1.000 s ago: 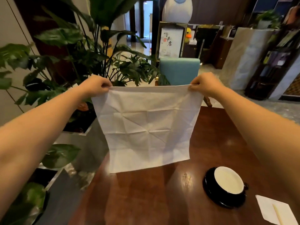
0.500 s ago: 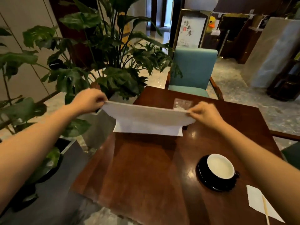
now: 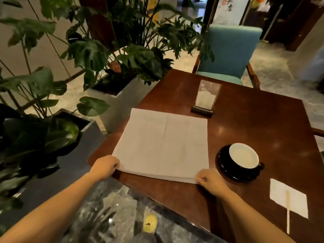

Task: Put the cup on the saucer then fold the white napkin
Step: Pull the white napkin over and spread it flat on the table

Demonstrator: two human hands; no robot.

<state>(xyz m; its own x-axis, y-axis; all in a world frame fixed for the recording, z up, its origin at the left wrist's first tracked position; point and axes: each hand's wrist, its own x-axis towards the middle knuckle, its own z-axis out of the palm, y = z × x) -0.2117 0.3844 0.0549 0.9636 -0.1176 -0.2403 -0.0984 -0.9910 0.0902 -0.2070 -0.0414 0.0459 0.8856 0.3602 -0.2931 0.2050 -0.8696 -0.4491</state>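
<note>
The white napkin lies spread flat on the dark wooden table, near its left front corner. My left hand pinches the napkin's near left corner. My right hand pinches its near right corner. The near edge is lifted slightly off the wood. To the right of the napkin a black cup with a white inside stands on a black saucer.
A clear sign holder stands just beyond the napkin. A small white paper with a stick lies at the front right. A teal chair faces the far table edge. Leafy plants in planters crowd the left side.
The napkin was held up in the air by its top corners, then lowered away from me. Now it lies flat on the table with my hands drawn back to its near corners.
</note>
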